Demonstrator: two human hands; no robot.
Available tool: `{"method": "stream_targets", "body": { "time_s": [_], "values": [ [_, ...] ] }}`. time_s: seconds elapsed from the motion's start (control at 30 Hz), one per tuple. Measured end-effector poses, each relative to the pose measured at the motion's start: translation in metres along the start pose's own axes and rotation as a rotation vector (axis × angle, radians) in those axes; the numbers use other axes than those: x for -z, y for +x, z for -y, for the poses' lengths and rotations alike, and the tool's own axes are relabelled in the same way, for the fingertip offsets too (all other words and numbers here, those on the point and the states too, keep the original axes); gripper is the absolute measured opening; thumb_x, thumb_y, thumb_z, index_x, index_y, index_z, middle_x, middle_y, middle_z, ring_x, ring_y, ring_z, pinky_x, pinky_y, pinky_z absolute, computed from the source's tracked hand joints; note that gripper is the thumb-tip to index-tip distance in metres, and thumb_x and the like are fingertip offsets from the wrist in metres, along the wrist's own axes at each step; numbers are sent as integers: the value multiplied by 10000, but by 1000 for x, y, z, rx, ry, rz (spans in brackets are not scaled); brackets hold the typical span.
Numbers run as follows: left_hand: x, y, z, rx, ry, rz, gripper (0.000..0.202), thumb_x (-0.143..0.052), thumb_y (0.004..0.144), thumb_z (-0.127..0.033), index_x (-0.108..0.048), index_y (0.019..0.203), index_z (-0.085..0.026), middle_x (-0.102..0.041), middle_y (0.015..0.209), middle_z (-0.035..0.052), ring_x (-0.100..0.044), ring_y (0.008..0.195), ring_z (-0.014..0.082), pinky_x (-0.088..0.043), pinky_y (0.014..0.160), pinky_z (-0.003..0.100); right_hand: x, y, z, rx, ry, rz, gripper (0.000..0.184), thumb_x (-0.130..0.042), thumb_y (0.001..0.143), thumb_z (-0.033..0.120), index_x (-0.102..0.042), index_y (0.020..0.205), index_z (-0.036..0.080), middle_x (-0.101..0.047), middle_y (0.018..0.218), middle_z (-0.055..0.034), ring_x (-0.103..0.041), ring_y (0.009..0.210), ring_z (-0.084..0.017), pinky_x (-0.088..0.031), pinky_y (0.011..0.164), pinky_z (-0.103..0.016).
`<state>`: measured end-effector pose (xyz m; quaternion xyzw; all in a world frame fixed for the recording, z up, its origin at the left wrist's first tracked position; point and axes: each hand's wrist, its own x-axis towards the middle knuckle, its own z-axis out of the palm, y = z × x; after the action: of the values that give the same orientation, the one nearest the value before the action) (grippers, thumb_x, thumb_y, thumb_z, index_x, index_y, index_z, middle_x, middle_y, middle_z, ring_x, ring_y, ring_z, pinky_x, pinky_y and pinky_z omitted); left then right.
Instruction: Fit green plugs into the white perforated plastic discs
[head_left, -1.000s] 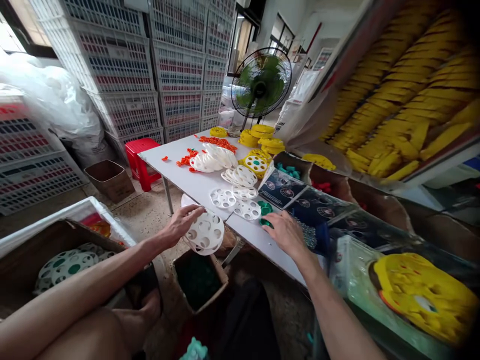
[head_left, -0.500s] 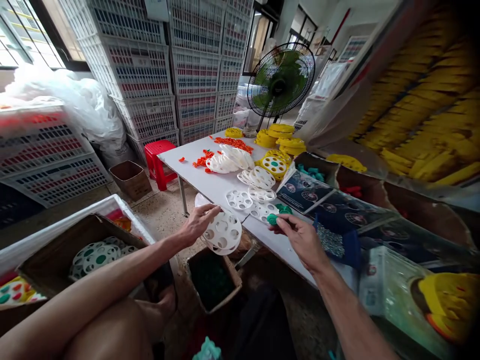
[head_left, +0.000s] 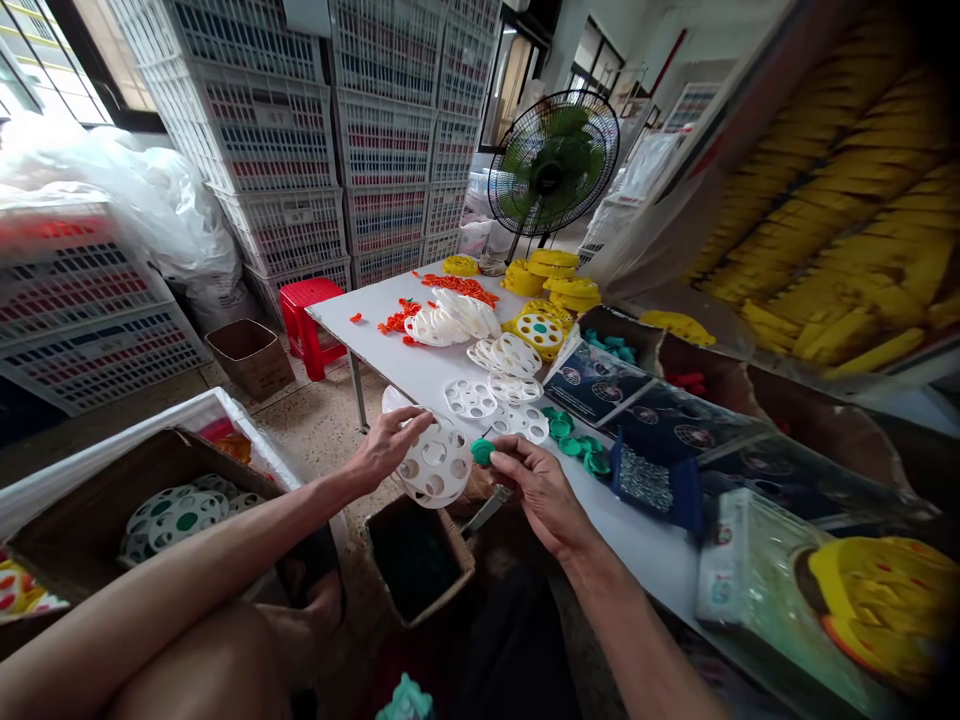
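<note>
My left hand (head_left: 388, 440) grips a white round disc with several holes (head_left: 439, 463) off the near edge of the white table (head_left: 405, 360). My right hand (head_left: 536, 485) pinches a small green cap (head_left: 482, 451) right beside that disc. More green caps (head_left: 574, 438) lie loose on the table just past my right hand. Further white perforated discs (head_left: 495, 385) lie flat behind them.
An open cardboard box (head_left: 416, 555) sits on the floor under my hands. Another box at the left holds finished discs (head_left: 172, 510). Yellow discs (head_left: 555, 275), orange bits (head_left: 420, 300), a fan (head_left: 553, 165), a red stool (head_left: 311, 320) and stacked crates (head_left: 330, 130) stand beyond.
My right hand lifted a green cap from the pile on the table and carried it left to the white disc. My left hand kept hold of the disc.
</note>
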<state>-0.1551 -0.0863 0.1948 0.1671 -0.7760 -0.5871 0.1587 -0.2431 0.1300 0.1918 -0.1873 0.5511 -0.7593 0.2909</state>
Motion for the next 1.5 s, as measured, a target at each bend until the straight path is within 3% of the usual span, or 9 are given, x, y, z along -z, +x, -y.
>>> {"method": "stream_targets", "body": {
  "time_s": [0.1,0.2,0.37,0.5,0.73,0.93,1.07,1.23,1.5],
  "values": [
    [0,0,1,-6,3,-9,528,-590,853,-645,-763,985,-164,-718,845,53,-596,719,179,-431,603,261,-1,-1,-1,16,60,-29,280,-895,678,337,-701,837,212,-672,795,30,-563,649,-83,-473,633,-201],
    [-1,0,1,-4,16,-11,522,-592,854,-639,-765,989,-166,-715,836,46,-594,718,175,-426,601,257,-4,-3,-1,8,103,-36,395,-919,630,314,-693,943,232,-681,854,27,-606,699,-109,-507,670,-229],
    [-1,-1,-3,8,48,-9,519,-590,859,-623,-766,1015,-161,-719,833,45,-574,679,164,-411,579,257,-9,-4,-6,6,123,-16,468,-889,683,315,-701,1108,255,-711,936,11,-669,835,-140,-527,764,-241],
    [-2,-3,-6,-12,120,-27,488,-565,887,-600,-770,1022,-179,-729,865,47,-585,717,173,-420,610,266,-13,-3,-9,25,78,-73,374,-903,672,338,-738,987,223,-748,907,-8,-671,854,-144,-523,799,-242],
    [-1,-4,-9,-140,261,-32,423,-484,961,-531,-771,971,-220,-688,929,34,-600,800,175,-435,708,284,-29,-2,-17,1,-22,-90,380,-932,617,377,-712,873,204,-738,806,-9,-649,725,-145,-510,626,-233],
    [-4,-5,-14,-242,328,-83,356,-492,982,-443,-753,902,-213,-612,866,20,-583,802,164,-434,759,286,-41,0,-28,110,-144,-159,351,-882,689,418,-762,951,219,-761,844,-29,-684,785,-184,-563,722,-299],
    [-5,-5,-11,-285,351,-108,337,-502,985,-426,-751,902,-215,-581,840,11,-571,777,154,-428,743,279,-46,0,-32,87,-106,-181,359,-890,672,426,-785,942,216,-782,875,-42,-709,803,-202,-584,760,-324],
    [-6,-5,-7,-298,371,-127,330,-505,985,-438,-747,930,-221,-568,848,10,-568,762,148,-421,714,280,-50,-1,-34,30,-53,-161,364,-870,692,464,-774,906,186,-772,811,-36,-713,691,-185,-594,692,-313],
    [-6,-7,-10,-310,375,-98,330,-505,986,-441,-746,955,-218,-582,885,20,-576,779,152,-431,724,281,-47,-1,-31,23,-161,-90,376,-808,769,504,-768,977,194,-764,810,-34,-717,690,-190,-584,622,-287]
  ]
}}
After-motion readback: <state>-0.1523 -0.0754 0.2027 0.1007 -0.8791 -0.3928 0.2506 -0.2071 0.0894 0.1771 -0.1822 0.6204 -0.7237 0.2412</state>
